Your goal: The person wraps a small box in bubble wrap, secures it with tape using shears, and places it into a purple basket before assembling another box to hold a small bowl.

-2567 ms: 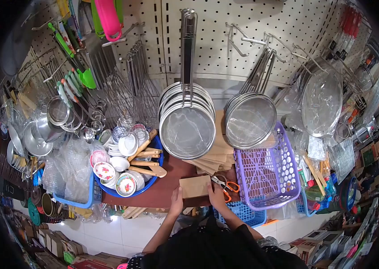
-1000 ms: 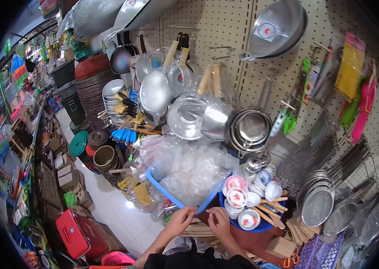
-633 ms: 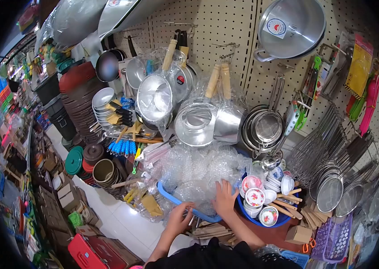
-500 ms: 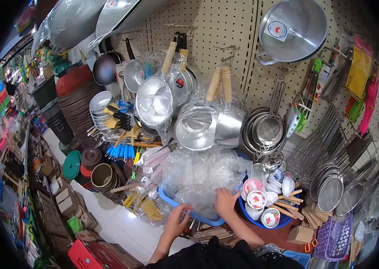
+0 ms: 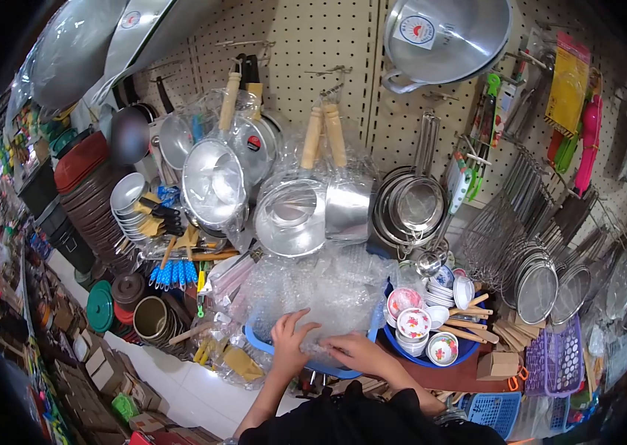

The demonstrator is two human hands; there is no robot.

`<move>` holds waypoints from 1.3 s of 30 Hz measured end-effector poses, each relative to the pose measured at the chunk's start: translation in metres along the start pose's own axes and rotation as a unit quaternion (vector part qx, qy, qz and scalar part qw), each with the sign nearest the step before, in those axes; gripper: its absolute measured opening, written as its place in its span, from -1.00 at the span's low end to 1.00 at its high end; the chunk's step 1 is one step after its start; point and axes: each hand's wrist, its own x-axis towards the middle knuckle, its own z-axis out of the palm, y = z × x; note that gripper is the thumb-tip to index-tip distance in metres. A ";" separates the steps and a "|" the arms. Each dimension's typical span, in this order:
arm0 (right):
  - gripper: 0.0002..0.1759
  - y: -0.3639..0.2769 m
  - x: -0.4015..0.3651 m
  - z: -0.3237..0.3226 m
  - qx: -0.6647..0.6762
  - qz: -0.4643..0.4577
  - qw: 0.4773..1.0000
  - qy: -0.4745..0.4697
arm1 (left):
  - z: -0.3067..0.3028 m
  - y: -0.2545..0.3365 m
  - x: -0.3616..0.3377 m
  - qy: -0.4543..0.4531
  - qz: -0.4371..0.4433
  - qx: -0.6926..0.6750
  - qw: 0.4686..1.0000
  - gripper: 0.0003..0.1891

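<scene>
In front of me stands a blue basket [image 5: 258, 343] heaped with clear bubble wrap [image 5: 328, 285]; whatever lies inside the wrap is hard to make out. My left hand [image 5: 291, 343] is over the basket's near left part, its fingers apart at the edge of the wrap and nothing visible in them. Close beside it, my right hand [image 5: 361, 354] reaches leftward across the near rim. Its fingers are stretched out and touch the wrap, the tips partly lost against the clear plastic.
Right of the basket, a dark blue basin [image 5: 432, 362] holds flowered bowls [image 5: 413, 323] and wooden-handled tools. Wrapped metal pans [image 5: 213, 182] and strainers [image 5: 417, 204] hang on the pegboard behind. Brown pots [image 5: 94, 196] are stacked at left. A purple basket [image 5: 554, 360] stands at right.
My view has swung slightly right. My left hand has moved up over the basket and spread its fingers. The right hand has drawn nearer to it and turned its fingers leftward.
</scene>
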 end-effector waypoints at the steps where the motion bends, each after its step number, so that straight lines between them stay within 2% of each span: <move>1: -0.78 -0.008 -0.004 -0.009 0.029 0.031 0.999 -0.019 | 0.002 -0.003 0.002 0.000 0.008 -0.015 1.000 -0.48; 2: -0.77 -0.011 -0.008 -0.015 0.060 0.061 0.996 -0.038 | 0.004 -0.005 0.004 0.002 0.011 -0.028 1.000 -0.52; 5: -0.82 -0.008 -0.022 -0.028 0.156 0.040 0.987 -0.021 | 0.007 -0.006 0.012 0.002 0.034 -0.063 0.997 -0.62; 7: -0.84 -0.001 -0.029 -0.037 0.163 0.007 0.986 -0.023 | 0.005 -0.001 0.017 -0.004 0.071 -0.081 0.994 -0.63; 9: -0.84 0.004 -0.036 -0.046 0.183 -0.045 0.982 -0.015 | 0.008 -0.002 0.019 -0.067 0.087 -0.149 0.983 -0.62; 10: -0.82 0.005 -0.039 -0.050 0.234 -0.043 0.971 -0.012 | 0.009 -0.002 0.019 -0.098 0.094 -0.182 0.974 -0.61; 13: -0.77 0.009 -0.053 -0.059 0.362 -0.025 0.932 0.001 | 0.017 -0.005 0.016 -0.174 0.051 -0.117 0.976 -0.55; 17: -0.83 0.012 -0.069 -0.068 0.465 -0.016 0.880 0.096 | 0.014 -0.005 0.018 -0.173 0.066 -0.069 0.980 -0.67; 19: -0.84 0.011 -0.073 -0.074 0.445 -0.006 0.877 0.184 | 0.012 -0.014 0.017 -0.154 0.080 -0.045 0.984 -0.76; 21: -0.85 0.009 -0.069 -0.081 0.421 0.000 0.865 0.273 | 0.004 -0.015 0.020 -0.120 0.062 -0.084 0.987 -0.82; 25: -0.87 -0.001 -0.064 -0.095 0.404 0.076 0.793 0.450 | -0.014 -0.034 0.019 -0.095 0.027 -0.109 0.989 -0.80; 28: -0.86 0.020 -0.080 -0.102 0.319 0.074 0.807 0.492 | -0.032 -0.043 0.019 -0.147 -0.102 -0.228 0.957 -0.80; 29: -0.78 0.022 -0.086 -0.105 0.320 0.083 0.798 0.503 | -0.037 -0.039 0.019 -0.134 -0.107 -0.283 0.944 -0.81; 32: -0.79 0.026 -0.104 -0.114 0.254 0.113 0.819 0.502 | -0.050 -0.029 0.021 -0.131 -0.125 -0.309 0.934 -0.81; 36: -0.82 0.027 -0.126 -0.120 0.187 0.150 0.820 0.520 | -0.050 -0.034 0.023 -0.210 -0.119 -0.242 0.940 -0.71; 39: -0.81 0.030 -0.146 -0.125 0.192 0.153 0.775 0.583 | -0.048 -0.021 0.028 -0.252 -0.144 -0.211 0.933 -0.67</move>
